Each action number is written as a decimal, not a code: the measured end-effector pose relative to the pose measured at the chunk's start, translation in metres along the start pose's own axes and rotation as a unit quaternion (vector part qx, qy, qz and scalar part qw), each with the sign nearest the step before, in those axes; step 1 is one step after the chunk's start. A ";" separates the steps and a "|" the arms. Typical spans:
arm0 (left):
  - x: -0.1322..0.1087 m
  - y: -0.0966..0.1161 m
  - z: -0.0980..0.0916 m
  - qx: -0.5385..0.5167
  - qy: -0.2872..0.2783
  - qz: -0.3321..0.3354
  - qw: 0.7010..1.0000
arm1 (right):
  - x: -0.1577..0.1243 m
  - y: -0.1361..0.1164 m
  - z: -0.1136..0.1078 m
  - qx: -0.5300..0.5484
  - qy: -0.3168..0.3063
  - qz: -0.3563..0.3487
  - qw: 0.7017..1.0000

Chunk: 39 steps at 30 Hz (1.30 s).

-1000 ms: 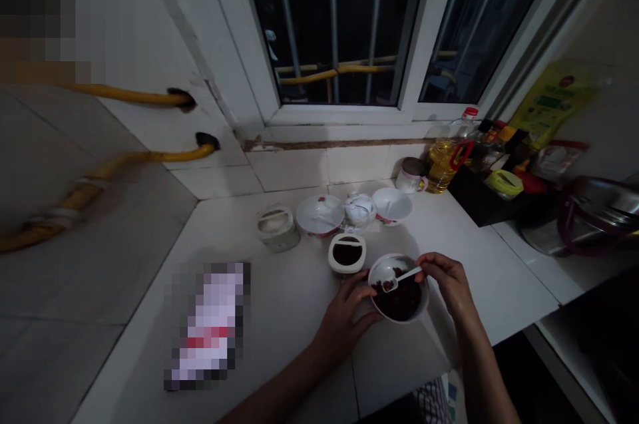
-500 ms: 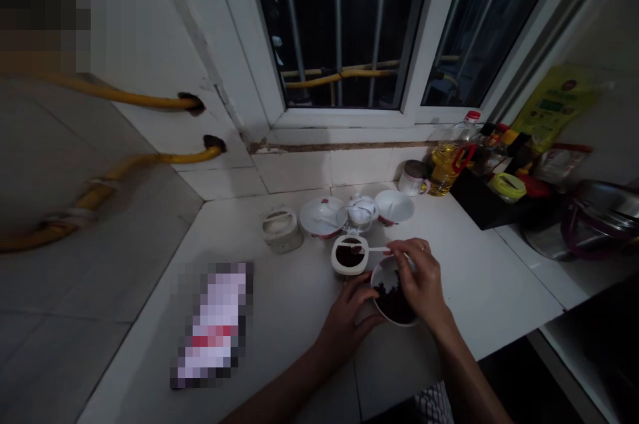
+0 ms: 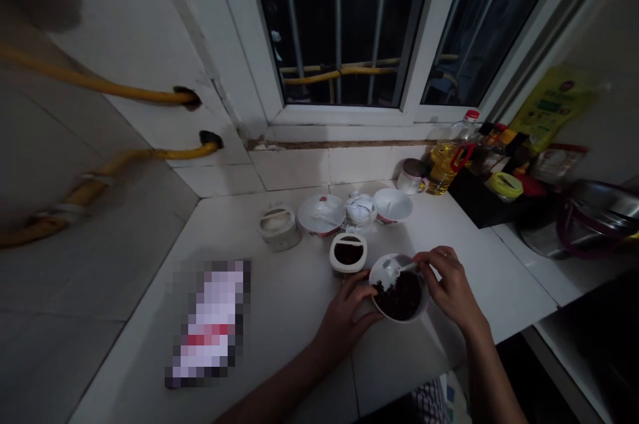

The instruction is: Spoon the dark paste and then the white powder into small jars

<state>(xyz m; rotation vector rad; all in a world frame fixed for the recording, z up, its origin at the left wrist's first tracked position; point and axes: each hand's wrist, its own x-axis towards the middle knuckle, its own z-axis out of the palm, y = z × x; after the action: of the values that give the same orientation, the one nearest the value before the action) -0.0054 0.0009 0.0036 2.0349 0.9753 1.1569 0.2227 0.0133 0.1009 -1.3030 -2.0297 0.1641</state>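
Note:
My left hand (image 3: pixel 352 311) grips the left rim of a white bowl (image 3: pixel 383 269), thumb and fingers around its side. Dark, crumbly food (image 3: pixel 402 297) covers the lower part of the bowl. Between thumb and fingers, my right hand (image 3: pixel 446 281) pinches the handle of a small white spoon (image 3: pixel 405 268), whose head is inside the bowl above the food. Just behind and left of the bowl stands a square white-rimmed jar (image 3: pixel 348 252) with dark contents. Whether the spoon carries anything I cannot make out.
Behind stand a lidded clear container (image 3: pixel 279 229), a shallow bowl (image 3: pixel 319 214), a small glass jar (image 3: pixel 360 210) and another bowl (image 3: pixel 394 204). An oil bottle (image 3: pixel 444 161), a black condiment tray (image 3: pixel 474 198) and a metal pot (image 3: pixel 594 217) stand right. A blurred packet (image 3: pixel 212 324) lies left.
My right hand has moved the spoon from over the square jar rightward and down into the white bowl. My left hand stays on the bowl.

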 end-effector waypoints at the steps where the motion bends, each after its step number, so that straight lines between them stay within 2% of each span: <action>1: 0.000 -0.001 0.000 0.000 0.003 -0.001 1.000 | -0.001 0.002 0.000 -0.013 -0.019 0.005 1.000; 6: 0.000 -0.001 0.001 0.002 0.008 0.007 1.000 | -0.002 -0.007 0.007 0.006 -0.103 0.022 0.994; 9: 0.000 0.000 0.000 0.003 0.001 0.004 1.000 | -0.001 -0.014 0.013 0.055 -0.115 0.068 0.989; 14: 0.000 0.000 0.000 0.004 0.001 0.012 1.000 | -0.004 -0.009 0.016 0.127 -0.051 0.198 0.971; 19: 0.001 0.000 0.001 0.006 0.011 0.024 1.000 | -0.006 0.000 0.011 0.260 -0.013 0.300 0.918; 23: 0.001 0.000 0.000 -0.001 0.016 0.026 1.000 | -0.007 0.000 0.011 0.345 0.019 0.342 0.874; 28: 0.000 -0.001 0.001 0.005 0.009 0.016 1.000 | -0.001 -0.004 0.014 0.375 0.056 0.353 0.855; 31: 0.000 -0.001 0.001 0.007 0.008 0.017 1.000 | 0.008 -0.012 0.016 0.366 0.077 0.337 0.864; 34: 0.000 -0.002 0.001 0.010 0.008 0.014 1.000 | 0.017 -0.025 0.023 0.295 0.112 0.269 0.910; 36: 0.000 -0.002 0.001 0.014 0.007 0.012 1.000 | 0.022 -0.034 0.030 0.217 0.131 0.170 0.952; 39: 0.001 -0.002 0.001 0.017 0.010 0.024 1.000 | 0.026 -0.042 0.040 0.095 0.096 -0.019 0.991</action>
<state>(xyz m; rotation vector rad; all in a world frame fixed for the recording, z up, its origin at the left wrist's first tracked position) -0.0049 0.0025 0.0025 2.0880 0.9656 1.1955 0.1603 0.0255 0.1033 -1.1157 -1.8270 0.2010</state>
